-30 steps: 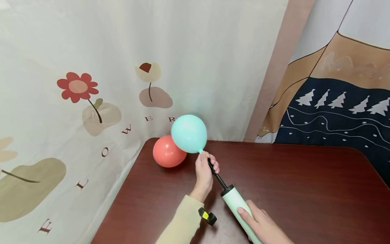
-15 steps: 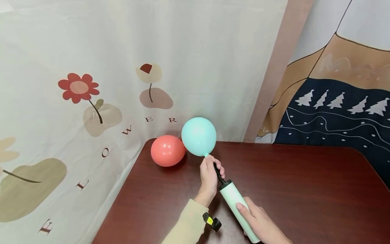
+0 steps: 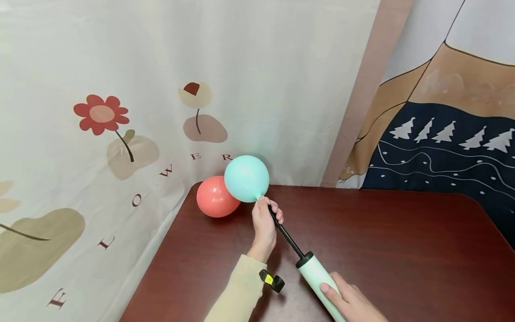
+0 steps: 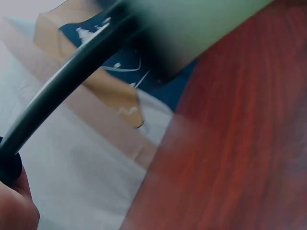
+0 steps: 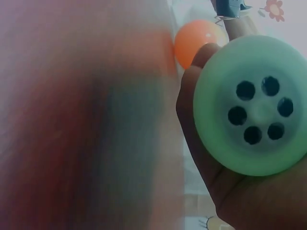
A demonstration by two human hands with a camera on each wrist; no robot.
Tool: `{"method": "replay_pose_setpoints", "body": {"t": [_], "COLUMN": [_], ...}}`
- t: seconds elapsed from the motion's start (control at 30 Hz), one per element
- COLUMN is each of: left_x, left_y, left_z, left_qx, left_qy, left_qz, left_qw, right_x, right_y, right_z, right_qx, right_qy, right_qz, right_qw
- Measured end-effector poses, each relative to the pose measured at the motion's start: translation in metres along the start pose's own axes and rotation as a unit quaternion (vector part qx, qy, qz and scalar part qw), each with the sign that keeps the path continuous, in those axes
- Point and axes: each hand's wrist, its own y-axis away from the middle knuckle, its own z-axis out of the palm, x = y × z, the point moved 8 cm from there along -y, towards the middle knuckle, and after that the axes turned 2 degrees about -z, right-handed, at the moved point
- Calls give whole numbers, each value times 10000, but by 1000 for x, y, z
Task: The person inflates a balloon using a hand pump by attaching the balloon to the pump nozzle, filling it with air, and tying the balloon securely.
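A round light-blue balloon (image 3: 246, 179), inflated, stands above my left hand (image 3: 263, 226) in the head view. The fingers of that hand grip its neck together with the black nozzle end of a hand balloon pump (image 3: 319, 277). From the left fist a black rod (image 3: 291, 241) runs down into the pale green barrel, with a long stretch of it showing. My right hand (image 3: 350, 297) wraps around the barrel, thumb along its upper side. In the right wrist view the barrel's round end cap (image 5: 261, 112) with several holes faces the camera.
A red balloon (image 3: 217, 197) rests at the far left corner of the dark wooden table (image 3: 402, 250), partly behind the blue one. A flower-printed curtain (image 3: 301, 89) hangs along the left and back. A black wrist strap (image 3: 272, 281) sits on the left sleeve.
The rod slid into the barrel by half a second ago, then came out again. The left hand and blue balloon shifted right, then back left; the barrel has moved slightly down and right.
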Motion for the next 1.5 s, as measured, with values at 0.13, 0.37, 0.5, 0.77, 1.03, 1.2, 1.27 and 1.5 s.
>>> {"method": "replay_pose_setpoints", "body": {"t": [0.13,0.37,0.5,0.77,1.03,1.2,1.27,1.5], "left_x": [-14,-31,-27,2,1,-14,-21,-23], "left_y": [13,31,28,-1,-4,11,17,26], "left_z": [11,17,14,-4,-9,2,8,18], "left_qx": [-253,-293,-197,49,-5,-228,-337,-538], "left_qy": [4,-133,-108,301,332,234,142,-115], "left_qz": [-131,-356,-245,61,27,-103,-201,-189], "left_qw": [9996,9988,9994,9995,9994,9994,9991,9983], "right_x": [-4,-13,-12,-6,-6,-9,-11,-18], "right_y": [-14,-30,-30,-7,-9,-20,-25,-37], "right_z": [-1,-1,1,4,8,2,2,2], "right_qx": [223,517,394,-89,114,346,394,552], "right_qy": [58,9,-148,-275,140,185,45,-302], "right_qz": [339,292,407,332,94,364,436,382], "right_qw": [9992,9982,9983,9990,9998,9986,9983,9973]}}
